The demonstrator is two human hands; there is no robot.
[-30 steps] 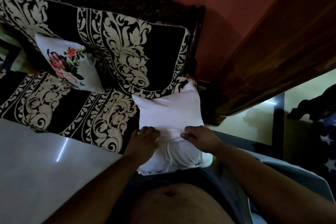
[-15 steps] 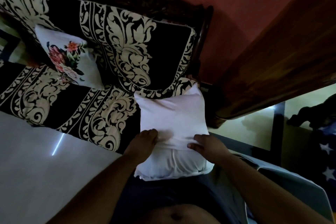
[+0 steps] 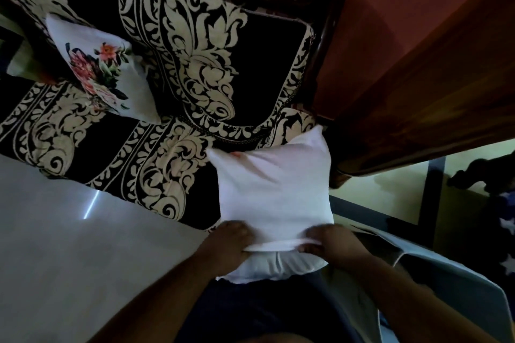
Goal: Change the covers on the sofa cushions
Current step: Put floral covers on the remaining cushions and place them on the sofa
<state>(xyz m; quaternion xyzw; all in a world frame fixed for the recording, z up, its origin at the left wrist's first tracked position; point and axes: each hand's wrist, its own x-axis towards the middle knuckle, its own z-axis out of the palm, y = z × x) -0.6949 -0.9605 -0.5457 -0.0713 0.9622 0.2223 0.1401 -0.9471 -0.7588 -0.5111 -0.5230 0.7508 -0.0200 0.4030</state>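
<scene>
The sofa [image 3: 178,108], draped in black cloth with cream scrollwork, fills most of what I see, with pale floor [image 3: 69,245] in front of it and a wooden panel [image 3: 418,92] off to my right. A finished cushion [image 3: 106,75], white with a flower print, leans against the sofa back on the far left, so I judge at least one is done. The one I am working on lies at the sofa's near right corner, against my body: its white cover [image 3: 273,195] reaches most of the way down, and the bare end of the pillow [image 3: 273,266] sticks out below the cover's open edge. My left hand [image 3: 227,245] and right hand [image 3: 331,245] each pinch that edge at one side, fingers curled round the fabric. What remains, I think, is to draw the cover over the last stretch and close it. I cannot see any zip or fastening, nor whether the faint pinkish mark near the cover's far corner is a print. The dim light blurs the dark shape at far right.
</scene>
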